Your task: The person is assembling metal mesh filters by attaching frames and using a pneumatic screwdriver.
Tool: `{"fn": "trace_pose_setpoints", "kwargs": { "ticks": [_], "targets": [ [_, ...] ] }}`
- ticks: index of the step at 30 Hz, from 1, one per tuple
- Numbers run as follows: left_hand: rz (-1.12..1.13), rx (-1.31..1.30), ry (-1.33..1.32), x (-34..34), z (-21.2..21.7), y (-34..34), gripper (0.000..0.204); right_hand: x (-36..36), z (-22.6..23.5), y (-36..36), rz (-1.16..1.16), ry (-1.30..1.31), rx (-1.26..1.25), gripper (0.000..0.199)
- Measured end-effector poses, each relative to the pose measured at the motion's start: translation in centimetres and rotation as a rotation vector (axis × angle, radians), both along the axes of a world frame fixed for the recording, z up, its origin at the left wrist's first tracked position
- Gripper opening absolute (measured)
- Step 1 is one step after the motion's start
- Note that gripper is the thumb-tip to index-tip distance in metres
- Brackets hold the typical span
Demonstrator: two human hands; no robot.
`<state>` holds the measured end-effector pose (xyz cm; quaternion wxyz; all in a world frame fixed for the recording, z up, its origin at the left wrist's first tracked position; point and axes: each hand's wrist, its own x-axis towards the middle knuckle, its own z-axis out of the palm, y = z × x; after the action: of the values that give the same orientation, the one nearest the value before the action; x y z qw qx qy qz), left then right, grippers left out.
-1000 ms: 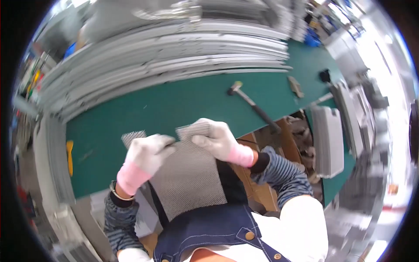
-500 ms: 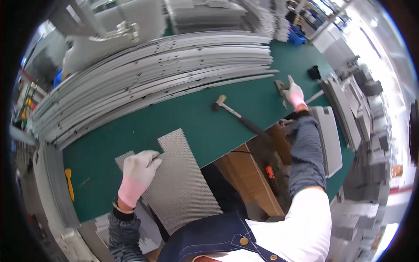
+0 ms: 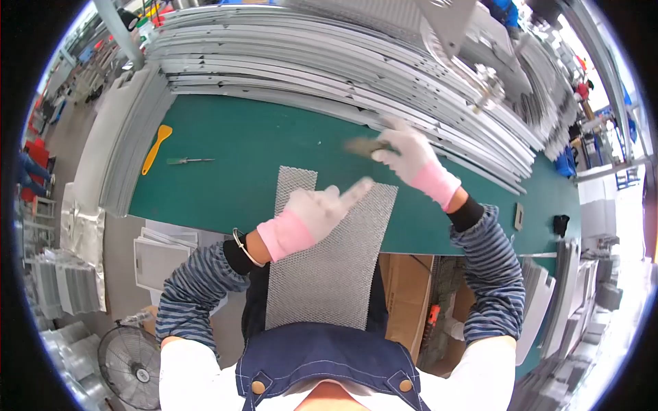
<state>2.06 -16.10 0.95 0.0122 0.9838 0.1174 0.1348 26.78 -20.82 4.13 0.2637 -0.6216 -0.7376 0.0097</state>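
A grey metal mesh sheet [image 3: 322, 281] with a notch in its far edge lies over the table's near edge, reaching down to my lap. My left hand [image 3: 312, 214] rests on it near the notch, index finger stretched to the right and the other fingers partly bent. It does not appear to grip anything. Beyond the sheet's far right corner, my right hand [image 3: 410, 154] is raised with a small flat brownish-grey piece [image 3: 363, 146] pinched in its fingers. Motion blurs that piece, so its kind is unclear. A similar flat piece [image 3: 519, 216] with a slot lies to the right.
Long grey metal strips [image 3: 274, 61] are stacked across the far side of the green table [image 3: 226, 130]. A yellow scraper [image 3: 157, 149] and a screwdriver [image 3: 188, 161] lie at left. Below the near edge stands a cardboard box [image 3: 406, 294]. A fan [image 3: 133, 366] stands at lower left.
My view has swung left. My right hand has come from the table's right side toward the mesh sheet, bringing the small flat piece. My left hand's index finger is now extended. The hammer is no longer visible.
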Motion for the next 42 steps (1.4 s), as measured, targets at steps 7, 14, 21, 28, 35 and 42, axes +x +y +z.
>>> {"fn": "trace_pose_setpoints", "kwargs": {
  "ticks": [7,14,21,28,35,42],
  "targets": [
    [0.007,-0.087,0.098,-0.3,-0.6,0.5,0.065,-3.8,-0.9,3.6,-0.086,0.409,-0.672,0.031],
    [-0.047,-0.086,0.149,0.4,-1.3,1.6,0.060,-4.0,1.6,3.4,0.015,0.540,-0.771,0.029],
    [-0.083,-0.212,-0.166,-1.0,2.0,3.6,0.048,-3.3,2.0,3.8,0.153,0.397,-0.837,0.025],
    [-0.020,-1.040,0.289,0.0,4.3,9.8,0.023,-4.5,4.2,1.3,0.052,0.502,-0.789,0.021],
    [-0.011,-1.081,0.243,-1.3,4.1,10.5,0.021,-5.6,4.2,1.0,0.023,0.501,-0.730,0.023],
    [0.042,-1.072,0.204,-0.6,5.4,9.3,0.024,-5.5,4.2,1.0,0.180,0.363,-0.841,0.027]
  ]
}}
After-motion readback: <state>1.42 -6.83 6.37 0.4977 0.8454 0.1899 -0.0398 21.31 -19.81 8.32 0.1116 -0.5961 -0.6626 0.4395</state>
